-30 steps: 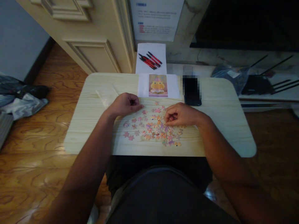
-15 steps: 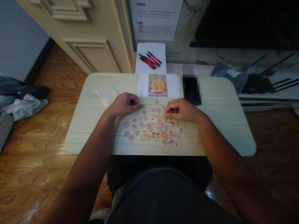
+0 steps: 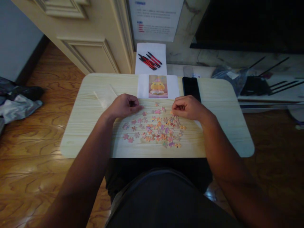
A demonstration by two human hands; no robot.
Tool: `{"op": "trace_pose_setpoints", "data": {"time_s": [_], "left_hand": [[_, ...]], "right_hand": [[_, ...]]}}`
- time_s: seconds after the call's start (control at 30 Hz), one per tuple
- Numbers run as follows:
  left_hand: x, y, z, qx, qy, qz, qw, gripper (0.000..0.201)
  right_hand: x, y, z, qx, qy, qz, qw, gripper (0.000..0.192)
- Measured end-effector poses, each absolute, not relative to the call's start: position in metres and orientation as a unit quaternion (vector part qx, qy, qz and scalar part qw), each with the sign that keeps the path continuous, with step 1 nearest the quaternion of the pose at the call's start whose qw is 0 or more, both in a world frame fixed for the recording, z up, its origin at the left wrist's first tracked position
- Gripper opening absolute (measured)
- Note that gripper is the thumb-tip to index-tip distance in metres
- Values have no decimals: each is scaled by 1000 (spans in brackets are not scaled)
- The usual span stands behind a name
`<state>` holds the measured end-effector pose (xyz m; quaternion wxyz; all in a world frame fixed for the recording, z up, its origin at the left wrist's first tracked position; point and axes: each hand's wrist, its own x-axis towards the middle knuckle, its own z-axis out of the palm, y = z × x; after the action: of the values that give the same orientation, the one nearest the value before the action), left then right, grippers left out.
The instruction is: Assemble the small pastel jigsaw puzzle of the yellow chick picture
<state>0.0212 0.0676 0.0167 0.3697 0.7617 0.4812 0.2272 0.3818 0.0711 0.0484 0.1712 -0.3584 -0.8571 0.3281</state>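
Our right hand [image 3: 188, 108] has drawn back to the pile's two o'clock edge.
Both hands curl loosely over puzzle pieces [image 3: 156, 128] on the worktop [image 3: 225, 126]; left hand [image 3: 124, 106] rests (fingers' hold unclear), reference picture [image 3: 158, 86] at twelve.

Pale matt wood-grain table [image 3: 220, 126]; glossy wooden floor [image 3: 30, 139]

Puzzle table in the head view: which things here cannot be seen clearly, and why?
- Right hand: curled fingers hide whether it holds a piece.
- Left hand: its closed fist hides the palm.
- Puzzle pieces: too small and dim to read their prints.
- Wall notice: text blurred, top cut by the frame edge.
- Phone: near end hidden behind the right hand.
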Motion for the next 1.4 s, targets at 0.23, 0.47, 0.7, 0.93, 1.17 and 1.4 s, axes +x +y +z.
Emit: {"op": "trace_pose_setpoints", "data": {"time_s": [0.23,0.47,0.7,0.93,1.17,1.4], "left_hand": [[21,68,15,758,488,221,372,38],[21,68,16,762,492,221,357,40],[22,67,16,762,499,217,352,36],[23,66,17,766,494,223,346,37],[23,67,16,761,493,227,355,37],[22,67,19,757,493,217,370,35]], "right_hand": [[381,75,39,-385,-851,314,170,23],[383,75,36,-366,-877,274,145,20],[378,65,44,-394,-882,242,89,16],[380,66,39,-389,-866,287,126,6],[370,62,45,-332,-869,322,175,16],[351,47,41,-288,-854,409,144,13]]}}
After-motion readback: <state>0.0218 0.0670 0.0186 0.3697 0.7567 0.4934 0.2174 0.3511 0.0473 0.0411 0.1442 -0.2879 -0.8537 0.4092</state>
